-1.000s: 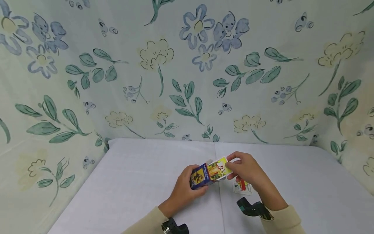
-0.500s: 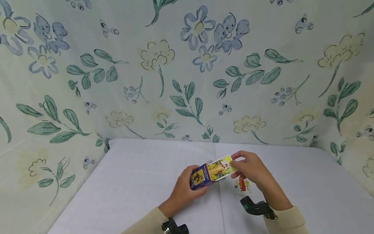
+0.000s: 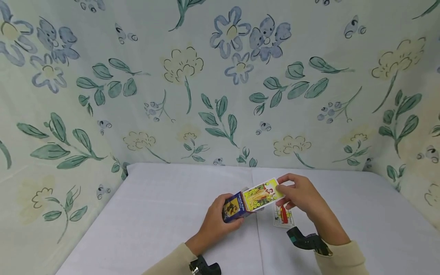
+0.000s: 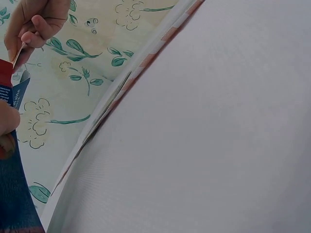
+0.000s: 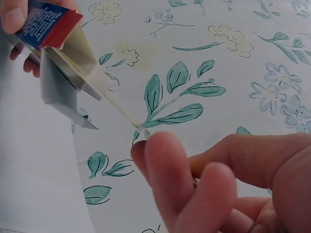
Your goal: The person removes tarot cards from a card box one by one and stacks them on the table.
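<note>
My left hand grips a dark blue card box, tilted up to the right, above the table. From its opened end a yellow illustrated card sticks out, its lower end at the box mouth. My right hand pinches the card's outer end between thumb and fingers. The right wrist view shows the card edge-on, running from the box, whose flaps stand open. Below the right hand, a white-bordered card with red in its picture lies on the table, partly covered; whether it is a stack I cannot tell.
A white cloth covers the table, with a fold line down its middle. Floral cloth hangs behind and at both sides. A black wrist camera sits near the right cuff, another black wrist camera near the left.
My right hand has moved right and slightly up, drawing the yellow card farther out of the box. The left hand and box have stayed nearly in place.
</note>
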`<act>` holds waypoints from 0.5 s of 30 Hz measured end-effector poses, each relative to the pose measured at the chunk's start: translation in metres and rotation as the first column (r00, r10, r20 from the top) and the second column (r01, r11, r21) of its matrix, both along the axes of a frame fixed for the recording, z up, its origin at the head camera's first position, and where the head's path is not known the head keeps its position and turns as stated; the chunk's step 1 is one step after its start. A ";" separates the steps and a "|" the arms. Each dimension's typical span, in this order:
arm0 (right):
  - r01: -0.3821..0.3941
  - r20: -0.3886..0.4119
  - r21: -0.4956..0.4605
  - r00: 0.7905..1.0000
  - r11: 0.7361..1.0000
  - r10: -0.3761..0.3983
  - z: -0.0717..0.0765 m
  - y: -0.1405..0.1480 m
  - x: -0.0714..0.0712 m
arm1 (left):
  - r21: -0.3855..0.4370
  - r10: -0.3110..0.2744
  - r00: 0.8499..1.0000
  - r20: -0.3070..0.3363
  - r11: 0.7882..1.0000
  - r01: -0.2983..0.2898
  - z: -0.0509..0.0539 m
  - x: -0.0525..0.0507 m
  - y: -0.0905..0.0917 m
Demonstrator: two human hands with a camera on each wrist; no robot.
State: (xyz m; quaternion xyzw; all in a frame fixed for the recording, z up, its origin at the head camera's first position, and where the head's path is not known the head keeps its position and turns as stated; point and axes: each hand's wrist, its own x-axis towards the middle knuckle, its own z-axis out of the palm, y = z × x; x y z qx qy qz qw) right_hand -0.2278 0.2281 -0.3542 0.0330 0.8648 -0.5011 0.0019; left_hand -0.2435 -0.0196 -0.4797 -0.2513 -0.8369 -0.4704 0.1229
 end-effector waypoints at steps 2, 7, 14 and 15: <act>0.000 -0.006 -0.006 1.000 1.000 0.000 0.001 0.002 0.000 | 0.003 -0.001 1.000 -0.006 1.000 0.001 0.000 0.000 0.000; 0.010 -0.017 -0.018 1.000 1.000 -0.010 0.003 0.007 0.000 | 0.002 -0.008 1.000 -0.008 1.000 0.008 0.000 0.000 0.000; 0.018 -0.017 -0.022 1.000 1.000 -0.018 0.004 0.012 0.001 | 0.007 -0.010 1.000 0.010 1.000 0.010 0.001 0.001 0.000; 0.018 -0.018 -0.023 1.000 1.000 -0.018 0.005 0.012 0.001 | 0.008 -0.008 1.000 0.013 1.000 0.008 0.001 0.001 0.000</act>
